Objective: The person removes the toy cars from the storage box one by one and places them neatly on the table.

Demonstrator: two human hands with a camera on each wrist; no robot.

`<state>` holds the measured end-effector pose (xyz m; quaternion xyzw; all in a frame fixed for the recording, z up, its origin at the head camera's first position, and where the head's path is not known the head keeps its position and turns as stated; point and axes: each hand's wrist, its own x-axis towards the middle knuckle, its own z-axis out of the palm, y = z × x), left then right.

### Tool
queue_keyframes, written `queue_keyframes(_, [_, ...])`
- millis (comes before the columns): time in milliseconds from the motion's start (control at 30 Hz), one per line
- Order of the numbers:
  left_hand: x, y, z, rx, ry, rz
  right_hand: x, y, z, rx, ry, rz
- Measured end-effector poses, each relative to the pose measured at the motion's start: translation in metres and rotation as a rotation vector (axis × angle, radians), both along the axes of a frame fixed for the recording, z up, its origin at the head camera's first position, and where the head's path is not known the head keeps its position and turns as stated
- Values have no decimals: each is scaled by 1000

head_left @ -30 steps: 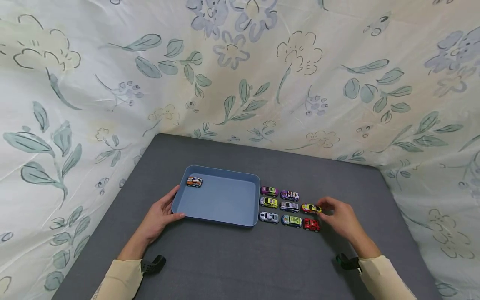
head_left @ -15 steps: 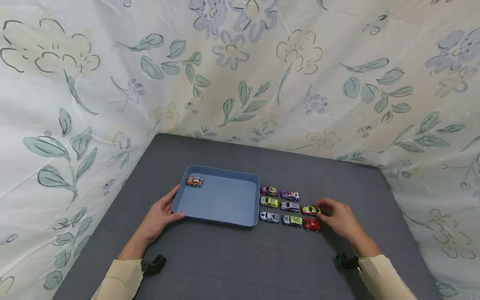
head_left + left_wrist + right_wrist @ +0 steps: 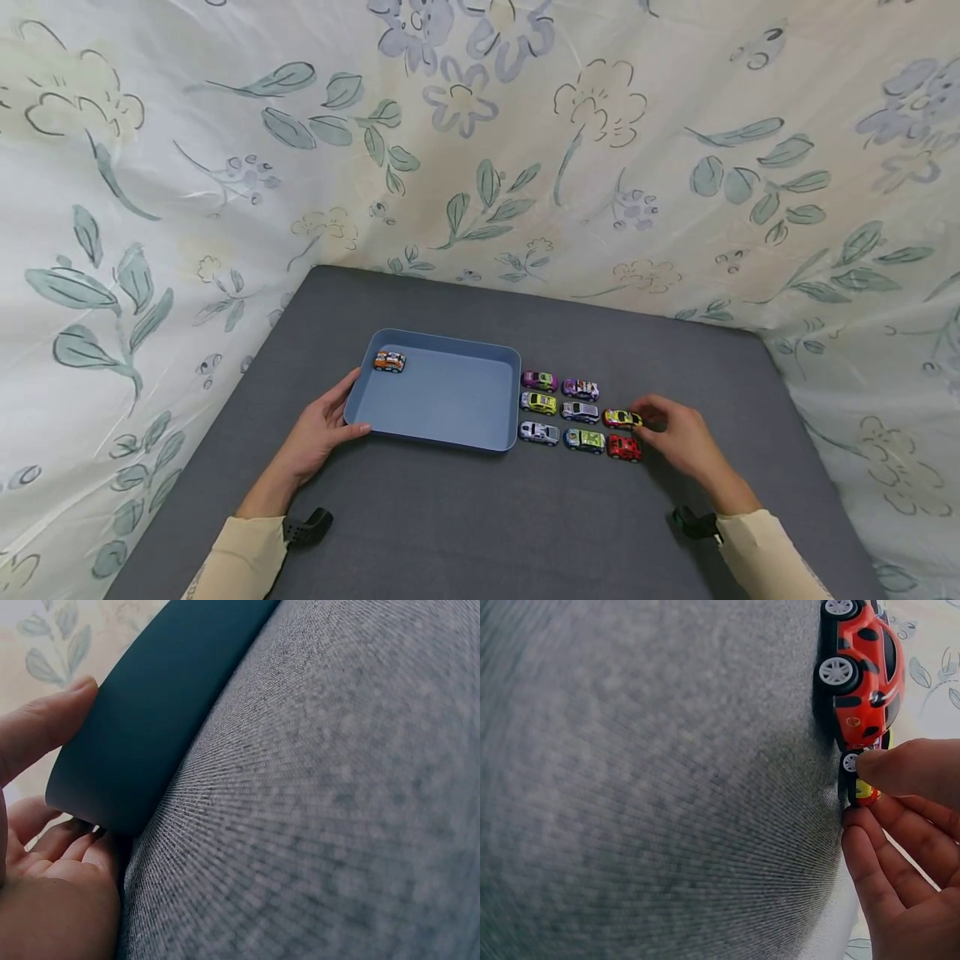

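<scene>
My left hand point(image 3: 315, 432) holds the left front corner of a shallow blue tray point(image 3: 442, 443), thumb along its front wall and fingers at its left side. In the left wrist view the thumb touches the dark tray wall point(image 3: 150, 712). An orange-and-white toy car point(image 3: 390, 361) sits in the tray's far left corner. At the right, my right hand point(image 3: 678, 433) pinches the rear end of a yellow-and-red toy car point(image 3: 622, 418), which stands on the table. Just in front of that one is a red toy car point(image 3: 624, 447), seen large with black spots point(image 3: 862, 675) in the right wrist view.
Several more toy cars stand in rows between the tray and my right hand, among them a purple-and-green car point(image 3: 539, 381), a silver one point(image 3: 580, 412) and a green-and-blue one point(image 3: 584, 440). Grey cloth covers the table point(image 3: 480, 517). Flowered curtain point(image 3: 480, 192) hangs behind.
</scene>
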<state>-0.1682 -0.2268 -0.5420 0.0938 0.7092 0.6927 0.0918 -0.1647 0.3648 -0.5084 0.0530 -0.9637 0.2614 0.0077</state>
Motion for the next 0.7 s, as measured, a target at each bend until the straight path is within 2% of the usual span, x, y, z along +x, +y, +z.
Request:
queue_keyframes(500, [0,0,-2,17,11,-6,-2,4,0,-14,5,32])
queue_keyframes(700, [0,-1,-4,32,16,-15,2,3,8,-55,61,-14])
